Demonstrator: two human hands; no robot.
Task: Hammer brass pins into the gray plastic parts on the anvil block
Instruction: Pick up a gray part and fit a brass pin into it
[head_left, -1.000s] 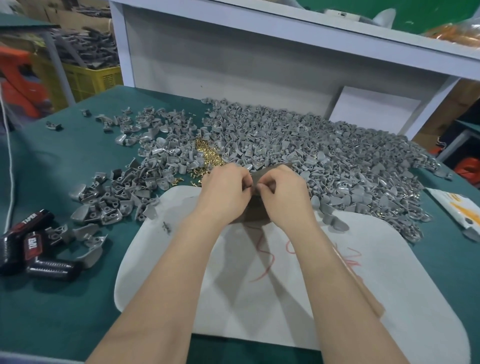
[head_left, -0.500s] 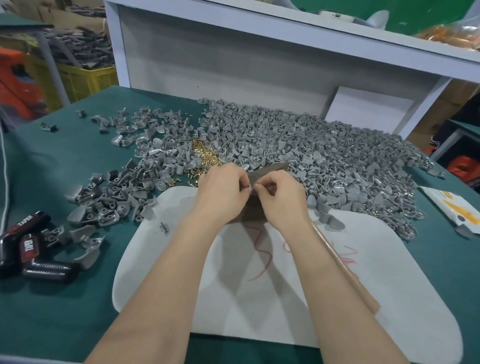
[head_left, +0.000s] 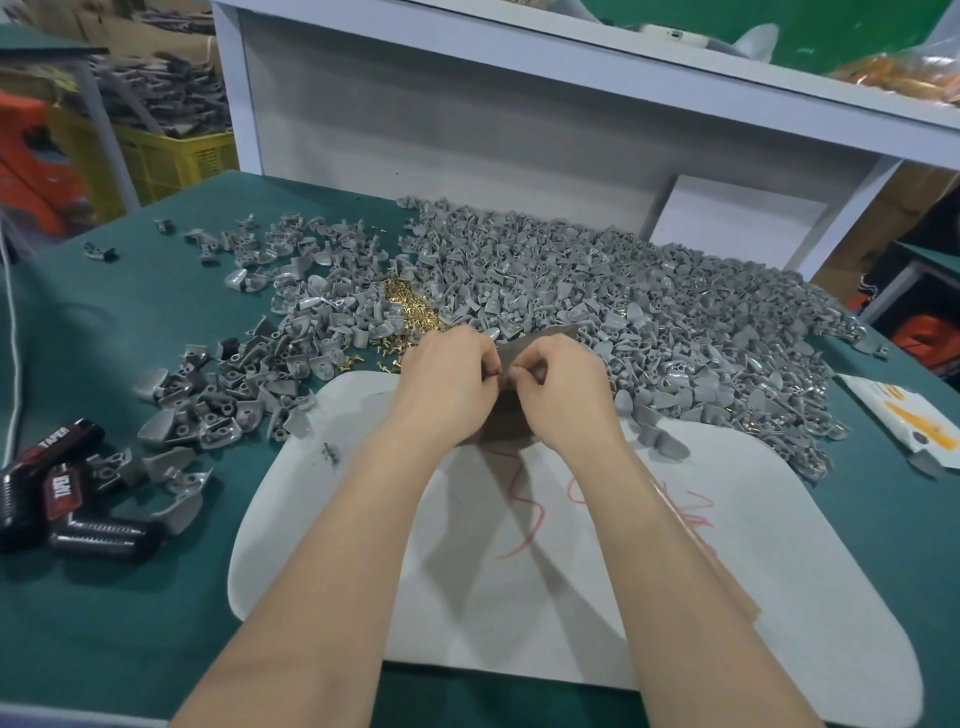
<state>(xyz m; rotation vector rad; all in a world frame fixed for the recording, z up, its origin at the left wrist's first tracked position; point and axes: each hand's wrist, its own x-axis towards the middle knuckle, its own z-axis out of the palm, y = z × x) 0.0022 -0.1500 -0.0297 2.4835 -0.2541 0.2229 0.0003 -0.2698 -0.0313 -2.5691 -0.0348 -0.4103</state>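
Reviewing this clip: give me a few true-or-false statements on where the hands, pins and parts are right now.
1. The left hand and right hand meet at the brown block on the far edge of the white mat. True.
2. The brass pins lie heaped right of the right hand. False: they lie just beyond the left hand.
3. The gray parts are sorted in a tray. False: they lie loose in heaps on the green table.
4. The black items labelled TAPER lie at the table's left. True.
5. The red scribbles mark the mat. True.
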